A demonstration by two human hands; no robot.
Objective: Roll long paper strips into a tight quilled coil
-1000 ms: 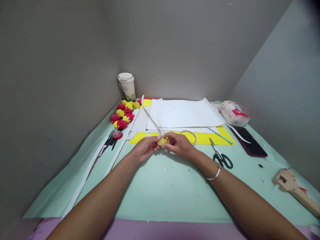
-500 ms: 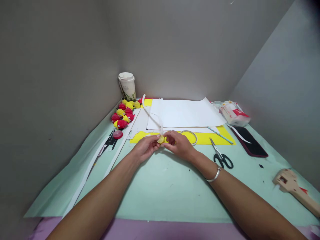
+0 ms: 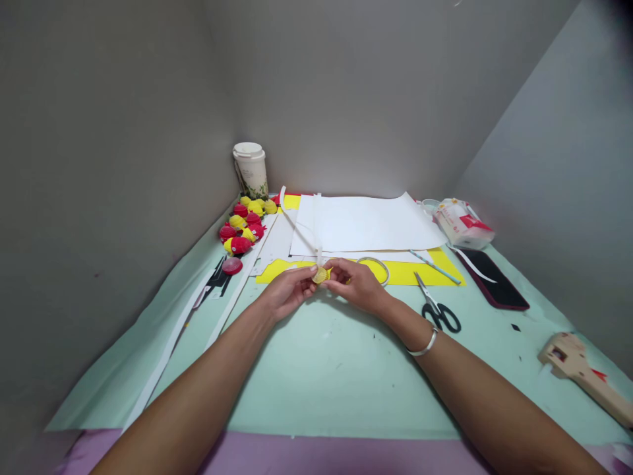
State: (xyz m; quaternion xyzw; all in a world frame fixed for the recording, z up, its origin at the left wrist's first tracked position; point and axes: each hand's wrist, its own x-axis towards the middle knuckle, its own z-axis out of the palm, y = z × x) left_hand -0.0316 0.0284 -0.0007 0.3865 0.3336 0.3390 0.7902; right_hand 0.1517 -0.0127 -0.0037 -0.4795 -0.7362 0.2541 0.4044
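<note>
A small round yellow paper coil (image 3: 320,276) is pinched between the fingertips of both hands over the middle of the table. My left hand (image 3: 287,291) grips its left edge, thumb on top. From the other side, the thumb and fingers of my right hand (image 3: 357,285) close on its right edge. A narrow white paper strip (image 3: 302,232) runs up from the coil and curves away to the left; I cannot tell exactly how it joins. Behind my hands lies a yellow sheet (image 3: 277,270) with a ring-shaped roll (image 3: 387,272) on it.
Red and yellow coiled paper pieces (image 3: 240,224) cluster at left, near a lidded cup (image 3: 250,170). White sheets (image 3: 366,223) lie at the back. Toward the right are scissors (image 3: 435,307), a phone (image 3: 499,290), a tissue pack (image 3: 463,224) and a glue gun (image 3: 583,376).
The yellow coil has turned slightly in my fingertips, showing more of its flat face. Both hands stay in nearly the same place.
</note>
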